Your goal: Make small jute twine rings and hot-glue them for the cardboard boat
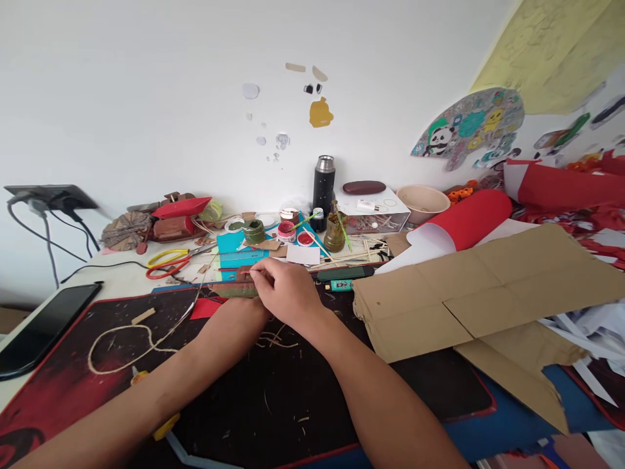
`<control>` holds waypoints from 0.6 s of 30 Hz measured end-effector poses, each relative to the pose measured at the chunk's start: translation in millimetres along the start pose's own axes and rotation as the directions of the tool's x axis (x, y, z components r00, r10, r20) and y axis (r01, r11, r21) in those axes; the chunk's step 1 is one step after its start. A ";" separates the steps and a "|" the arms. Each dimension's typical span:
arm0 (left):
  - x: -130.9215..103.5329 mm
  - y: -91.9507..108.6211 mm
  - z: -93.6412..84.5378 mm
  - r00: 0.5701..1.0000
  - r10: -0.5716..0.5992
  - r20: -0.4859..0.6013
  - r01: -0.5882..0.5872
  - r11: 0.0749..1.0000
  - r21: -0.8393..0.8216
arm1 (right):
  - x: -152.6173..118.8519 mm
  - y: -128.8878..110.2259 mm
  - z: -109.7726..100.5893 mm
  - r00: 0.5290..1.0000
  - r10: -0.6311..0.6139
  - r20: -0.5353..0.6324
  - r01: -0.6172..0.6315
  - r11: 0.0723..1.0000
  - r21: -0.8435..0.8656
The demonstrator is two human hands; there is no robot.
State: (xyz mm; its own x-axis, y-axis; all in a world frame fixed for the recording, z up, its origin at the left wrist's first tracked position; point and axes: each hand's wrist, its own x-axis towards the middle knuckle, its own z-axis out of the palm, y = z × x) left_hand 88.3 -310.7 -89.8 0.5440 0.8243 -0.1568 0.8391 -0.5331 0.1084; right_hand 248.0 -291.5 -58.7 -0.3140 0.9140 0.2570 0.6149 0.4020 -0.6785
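Note:
My right hand (pixel 289 290) is closed, thumb and forefinger pinched together at the middle of the work mat. What it pinches, if anything, is too small to make out. Just left of its fingertips are a thin reddish stick and a small brown piece (pixel 243 273). My left hand (pixel 251 305) reaches in below and partly behind the right one, and its fingers are hidden. Beside it lies a flat green and brown strip (pixel 234 289). A patch of red paper (pixel 205 308) sits under my left wrist, and loose twine (pixel 105 371) curls across the dark mat (pixel 273 404).
Behind my hands stand a green paint jar (pixel 254 232), a red paint jar (pixel 286 230), a brush jar (pixel 334 234) and a black flask (pixel 324 185). Scissors (pixel 168 260) and a phone (pixel 46 329) lie left. Cardboard (pixel 420 306) covers the right. A glue gun (pixel 166 426) is partly beneath my left arm.

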 end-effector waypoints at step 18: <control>-42.4 -7.3 -43.2 0.991 -0.131 -0.002 0.131 0.984 0.122 | 0.1 0.5 -4.1 0.997 0.005 -0.073 0.007 0.988 0.157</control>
State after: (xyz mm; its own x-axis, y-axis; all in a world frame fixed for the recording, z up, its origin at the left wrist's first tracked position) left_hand 58.8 -333.5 -41.5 0.4291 0.8876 -0.1674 0.8973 -0.4401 -0.0333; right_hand 251.2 -291.0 -56.3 -0.2575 0.9175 0.3032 0.4912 0.3945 -0.7765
